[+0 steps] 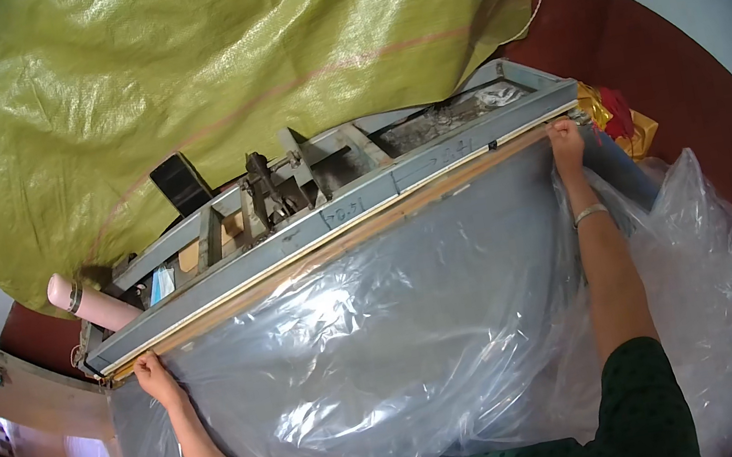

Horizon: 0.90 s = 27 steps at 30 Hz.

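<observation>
Mid-frame, the clear plastic sheet (339,359) seems spread up to the metal bar (353,208); the left hand (152,375), lower left, and right hand (566,140), upper right, pinch its edge; loose folds (697,270) at right remain unflattened.

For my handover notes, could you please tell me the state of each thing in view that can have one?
Left hand: closed, at the plastic's left edge
Right hand: closed, at its upper right
Clear plastic sheet: spread between the hands, loosely bunched at right
Metal frame: open-topped, set at a slant
Pink cylinder: tilted, a band around it
Black phone-like slab: face unlit
Yellow sheet: draped, wrinkled
</observation>
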Available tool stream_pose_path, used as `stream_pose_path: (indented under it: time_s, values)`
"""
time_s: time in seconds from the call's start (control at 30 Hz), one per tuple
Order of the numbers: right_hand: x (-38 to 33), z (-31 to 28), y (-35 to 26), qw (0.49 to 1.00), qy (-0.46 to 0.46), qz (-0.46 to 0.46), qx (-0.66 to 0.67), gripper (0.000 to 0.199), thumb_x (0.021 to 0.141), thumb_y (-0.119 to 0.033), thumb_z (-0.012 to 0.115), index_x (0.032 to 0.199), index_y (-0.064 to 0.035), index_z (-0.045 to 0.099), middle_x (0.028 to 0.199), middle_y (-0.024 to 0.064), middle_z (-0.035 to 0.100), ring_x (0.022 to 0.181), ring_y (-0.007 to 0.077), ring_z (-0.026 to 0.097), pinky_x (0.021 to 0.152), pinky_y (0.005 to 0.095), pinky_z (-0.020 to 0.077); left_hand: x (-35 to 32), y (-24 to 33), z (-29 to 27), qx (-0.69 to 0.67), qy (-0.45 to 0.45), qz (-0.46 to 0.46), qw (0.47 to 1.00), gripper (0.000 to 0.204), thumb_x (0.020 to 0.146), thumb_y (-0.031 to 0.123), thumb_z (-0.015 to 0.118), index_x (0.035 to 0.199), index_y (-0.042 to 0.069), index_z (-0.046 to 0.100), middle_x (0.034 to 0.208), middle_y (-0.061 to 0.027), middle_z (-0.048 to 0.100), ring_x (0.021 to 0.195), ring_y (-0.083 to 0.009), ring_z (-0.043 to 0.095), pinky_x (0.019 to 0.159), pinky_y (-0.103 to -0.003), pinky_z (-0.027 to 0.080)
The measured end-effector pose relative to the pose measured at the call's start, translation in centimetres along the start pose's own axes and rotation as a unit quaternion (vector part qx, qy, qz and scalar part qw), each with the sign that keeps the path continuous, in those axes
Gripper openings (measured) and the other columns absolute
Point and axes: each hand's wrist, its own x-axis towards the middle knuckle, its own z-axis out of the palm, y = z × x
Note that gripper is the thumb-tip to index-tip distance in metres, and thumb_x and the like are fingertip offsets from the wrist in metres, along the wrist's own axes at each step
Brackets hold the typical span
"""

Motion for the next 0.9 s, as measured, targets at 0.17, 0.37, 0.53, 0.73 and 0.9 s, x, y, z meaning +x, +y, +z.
stream_pose_path:
  time_s: [0.17, 0.37, 0.53, 0.73, 0.9]
  values:
    - [-0.1, -0.7, -0.7, 0.999, 0.01, 0.017, 0.039, 0.01, 0.08, -0.01, 0.058, 0.081, -0.0052, 0.05, 0.063, 0.0021, 0.054, 0.054, 0.0102, 0.051, 0.052, 0.0255, 0.0426, -1.0, 2.3, 0.4, -0.076, 0.091, -0.061, 0.991, 0.009, 0.087, 0.009, 0.051, 0.085, 0.009, 0.043, 0.068, 0.0036, 0.044, 0.057, -0.0052, 0.037, 0.051, -0.018, 0.032]
    - [0.1, -1.3, -0.3, 0.981, -0.005, 0.102, 0.166, 0.007, 0.081, -0.007, 0.054, 0.087, -0.0056, 0.05, 0.063, 0.0003, 0.052, 0.05, 0.0073, 0.047, 0.044, 0.0225, 0.04, -1.6, 2.4, 0.1, -0.151, 0.128, 0.008, 0.98, 0.002, 0.089, 0.004, 0.041, 0.09, 0.004, 0.043, 0.08, -0.0033, 0.048, 0.072, -0.0095, 0.045, 0.069, -0.022, 0.04]
    - [0.0, -2.7, -1.9, 0.998, -0.044, 0.006, 0.041, 0.019, 0.079, -0.011, 0.062, 0.093, -0.0019, 0.055, 0.071, 0.0018, 0.057, 0.064, 0.0105, 0.054, 0.059, 0.0242, 0.0443, -1.9, 4.4, -4.1, 0.348, -0.087, 0.196, 0.913, 0.019, 0.086, 0.006, 0.046, 0.1, -0.003, 0.055, 0.099, -0.0186, 0.057, 0.091, -0.0332, 0.053, 0.084, -0.039, 0.04]
    - [-0.3, -12.1, -7.1, 0.977, -0.203, -0.031, -0.056, 0.016, 0.078, -0.013, 0.064, 0.085, 0.0013, 0.062, 0.08, 0.0054, 0.062, 0.077, 0.0138, 0.057, 0.072, 0.0267, 0.0445, -5.2, 9.4, -5.1, 0.435, -0.237, 0.195, 0.846, 0.011, 0.087, 0.012, 0.048, 0.085, 0.001, 0.046, 0.082, -0.0221, 0.054, 0.082, -0.042, 0.05, 0.071, -0.046, 0.04]
    - [-0.1, -31.1, -0.8, 0.926, 0.011, -0.004, -0.377, 0.022, 0.08, -0.016, 0.06, 0.097, -0.0038, 0.066, 0.099, 0.0125, 0.064, 0.093, 0.0267, 0.06, 0.081, 0.0364, 0.0455, -14.1, 18.6, 1.4, 0.183, -0.375, 0.108, 0.902, 0.015, 0.089, 0.016, 0.047, 0.083, 0.002, 0.048, 0.067, -0.0139, 0.052, 0.06, -0.0263, 0.051, 0.058, -0.034, 0.042]
